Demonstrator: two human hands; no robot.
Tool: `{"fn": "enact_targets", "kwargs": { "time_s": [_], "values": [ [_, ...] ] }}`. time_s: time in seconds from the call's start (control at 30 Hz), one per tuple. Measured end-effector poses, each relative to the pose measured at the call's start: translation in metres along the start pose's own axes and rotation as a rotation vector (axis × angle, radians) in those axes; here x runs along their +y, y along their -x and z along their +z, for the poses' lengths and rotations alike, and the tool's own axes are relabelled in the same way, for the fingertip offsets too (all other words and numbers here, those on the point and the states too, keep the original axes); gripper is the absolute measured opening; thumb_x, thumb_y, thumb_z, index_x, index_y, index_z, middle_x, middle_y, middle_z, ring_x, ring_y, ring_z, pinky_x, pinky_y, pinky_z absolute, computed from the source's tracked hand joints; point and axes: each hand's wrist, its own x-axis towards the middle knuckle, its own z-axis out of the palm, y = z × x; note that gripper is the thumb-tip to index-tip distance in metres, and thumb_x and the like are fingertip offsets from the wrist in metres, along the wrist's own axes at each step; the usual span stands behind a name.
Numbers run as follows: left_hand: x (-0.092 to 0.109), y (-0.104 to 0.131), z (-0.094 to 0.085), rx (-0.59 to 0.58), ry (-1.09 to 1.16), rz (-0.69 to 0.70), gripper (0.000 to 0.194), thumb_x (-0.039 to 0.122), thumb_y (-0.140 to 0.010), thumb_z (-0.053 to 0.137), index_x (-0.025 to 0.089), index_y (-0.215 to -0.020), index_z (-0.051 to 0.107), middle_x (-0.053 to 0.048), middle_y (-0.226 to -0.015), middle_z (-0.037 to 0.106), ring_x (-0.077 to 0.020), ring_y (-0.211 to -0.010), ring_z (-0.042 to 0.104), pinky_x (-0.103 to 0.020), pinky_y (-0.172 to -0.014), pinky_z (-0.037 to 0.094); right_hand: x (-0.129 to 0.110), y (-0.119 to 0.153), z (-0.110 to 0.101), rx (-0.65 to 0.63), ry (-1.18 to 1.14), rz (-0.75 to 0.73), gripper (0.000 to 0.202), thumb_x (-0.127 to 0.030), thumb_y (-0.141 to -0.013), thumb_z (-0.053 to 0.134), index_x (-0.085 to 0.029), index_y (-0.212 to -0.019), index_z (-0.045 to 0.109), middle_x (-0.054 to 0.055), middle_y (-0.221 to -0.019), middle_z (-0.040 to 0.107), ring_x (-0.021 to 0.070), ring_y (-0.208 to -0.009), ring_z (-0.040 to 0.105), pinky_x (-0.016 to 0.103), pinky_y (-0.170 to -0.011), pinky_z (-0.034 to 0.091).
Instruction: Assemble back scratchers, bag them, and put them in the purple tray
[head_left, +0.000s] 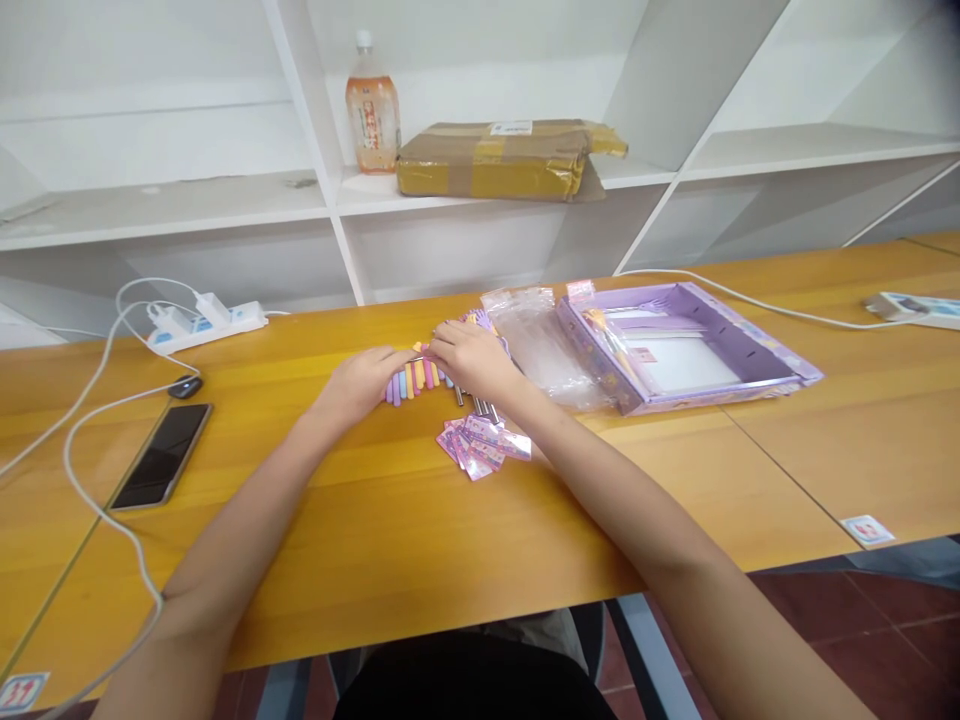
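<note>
A row of slim coloured sticks, in purple, blue, orange and pink, lies on the table between my hands. My left hand is closed at the left end of the row, its fingers reaching along the far side. From the right, my right hand bends its fingers toward the same spot, closed, and its fingertips are hidden. A small orange piece shows between the two hands. Silver rods stick out beneath my right wrist. Pink and purple cards lie in a loose fan nearer to me.
Right of my hands lie clear plastic bags and an open purple box with packaged items inside. On the left are a phone, white cables and a power strip. A bottle and taped carton stand on the shelf.
</note>
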Motion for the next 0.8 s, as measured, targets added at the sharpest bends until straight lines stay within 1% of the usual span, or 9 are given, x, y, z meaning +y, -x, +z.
{"fn": "enact_targets", "kwargs": {
  "time_s": [0.1, 0.17, 0.23, 0.3, 0.37, 0.6, 0.73, 0.8],
  "values": [
    [0.000, -0.001, -0.002, 0.005, 0.000, -0.002, 0.045, 0.021, -0.107, 0.047, 0.027, -0.149, 0.061, -0.009, -0.112, 0.075, -0.0255, -0.098, 0.071, -0.034, -0.078, 0.052, 0.001, 0.000, -0.001, 0.004, 0.008, 0.016, 0.029, -0.025, -0.113, 0.052, -0.017, -0.092, 0.071, 0.008, -0.093, 0.066, 0.0234, -0.085, 0.051, 0.037, -0.075, 0.029],
    [0.002, -0.003, -0.004, 0.026, 0.025, -0.019, 0.040, 0.025, -0.110, 0.046, 0.024, -0.146, 0.063, -0.011, -0.118, 0.076, -0.0265, -0.104, 0.072, -0.035, -0.082, 0.053, 0.002, 0.000, -0.001, 0.009, 0.013, 0.034, 0.030, -0.024, -0.113, 0.051, -0.018, -0.092, 0.070, 0.009, -0.093, 0.066, 0.0235, -0.085, 0.050, 0.037, -0.075, 0.027],
    [0.004, -0.004, -0.005, 0.045, 0.052, -0.048, 0.037, 0.030, -0.112, 0.042, 0.021, -0.139, 0.065, -0.012, -0.122, 0.077, -0.0270, -0.107, 0.072, -0.036, -0.085, 0.054, 0.002, 0.000, 0.000, 0.009, 0.013, 0.047, 0.028, -0.023, -0.113, 0.050, -0.018, -0.094, 0.070, 0.009, -0.094, 0.066, 0.0239, -0.086, 0.050, 0.037, -0.075, 0.026],
    [0.005, -0.005, -0.006, 0.052, 0.051, -0.070, 0.038, 0.033, -0.114, 0.038, 0.019, -0.131, 0.068, -0.013, -0.120, 0.078, -0.0276, -0.106, 0.073, -0.038, -0.087, 0.055, 0.003, -0.001, 0.000, 0.006, 0.017, 0.054, 0.026, -0.022, -0.113, 0.051, -0.019, -0.096, 0.070, 0.009, -0.095, 0.066, 0.0244, -0.087, 0.049, 0.038, -0.075, 0.025],
    [0.004, -0.006, -0.007, 0.054, 0.025, -0.070, 0.038, 0.035, -0.114, 0.037, 0.019, -0.126, 0.070, -0.013, -0.117, 0.078, -0.0283, -0.104, 0.073, -0.039, -0.088, 0.055, 0.003, -0.001, 0.001, 0.006, 0.027, 0.057, 0.025, -0.022, -0.112, 0.051, -0.019, -0.096, 0.070, 0.009, -0.095, 0.066, 0.0247, -0.087, 0.049, 0.038, -0.076, 0.025],
    [-0.004, -0.005, -0.005, 0.074, -0.040, -0.108, 0.033, 0.035, -0.112, 0.041, 0.023, -0.122, 0.070, -0.011, -0.112, 0.079, -0.0286, -0.102, 0.072, -0.039, -0.084, 0.054, 0.004, -0.001, 0.000, -0.018, 0.055, 0.088, 0.025, -0.022, -0.112, 0.051, -0.019, -0.095, 0.069, 0.009, -0.094, 0.066, 0.0252, -0.087, 0.050, 0.037, -0.077, 0.026],
    [-0.003, -0.006, -0.009, 0.067, -0.073, -0.149, 0.032, 0.036, -0.112, 0.042, 0.023, -0.118, 0.071, -0.010, -0.109, 0.080, -0.0289, -0.100, 0.072, -0.039, -0.083, 0.054, 0.007, -0.001, -0.001, -0.007, 0.069, 0.104, 0.026, -0.024, -0.112, 0.052, -0.019, -0.093, 0.069, 0.009, -0.094, 0.067, 0.0251, -0.087, 0.050, 0.038, -0.078, 0.027],
    [-0.005, -0.006, -0.012, 0.066, -0.089, -0.177, 0.032, 0.037, -0.112, 0.043, 0.023, -0.117, 0.071, -0.010, -0.109, 0.080, -0.0291, -0.101, 0.072, -0.039, -0.083, 0.053, 0.012, -0.001, -0.002, -0.001, 0.070, 0.121, 0.027, -0.024, -0.111, 0.052, -0.019, -0.092, 0.069, 0.009, -0.093, 0.068, 0.0253, -0.087, 0.051, 0.037, -0.078, 0.028]
  ]
}}
